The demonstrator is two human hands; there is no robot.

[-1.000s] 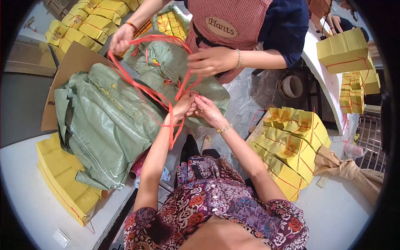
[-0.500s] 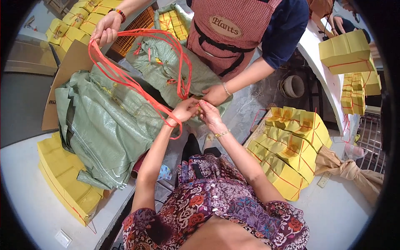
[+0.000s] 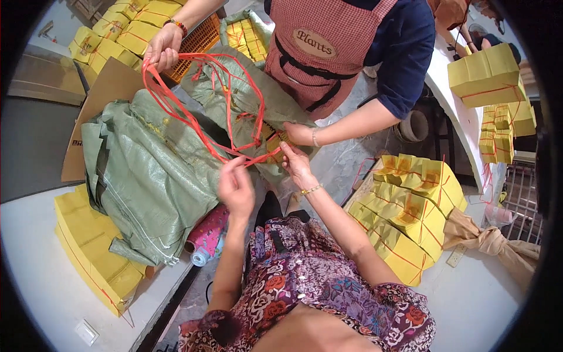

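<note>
Red plastic twine (image 3: 186, 117) hangs in long loops over a green woven sack (image 3: 231, 88) whose open mouth shows yellow paper inside. My right hand (image 3: 299, 167) is closed, pinching an end of the twine between thumb and fingers. Below the loops, my left hand (image 3: 237, 190) is raised just under the twine; motion smears its fingers, and I cannot make out a grip. Across from me, a co-worker's hand (image 3: 162, 48) holds up the far end of the loops. The co-worker's other hand (image 3: 300, 134) rests at the sack's mouth, close to my right hand.
Another green woven sack (image 3: 158, 182) slumps at the left, partly over yellow paper bundles (image 3: 97, 246). Tied yellow bundles (image 3: 410, 205) stand on the right-hand surface beside knotted brown cloth (image 3: 492, 240). A pink roll (image 3: 208, 229) lies near my left forearm. A bucket (image 3: 413, 126) stands behind.
My left hand has pulled away from my right hand, down and left, and the twine is off its wrist. The co-worker's raised hand has shifted slightly right. Yellow paper now shows in the sack's mouth.
</note>
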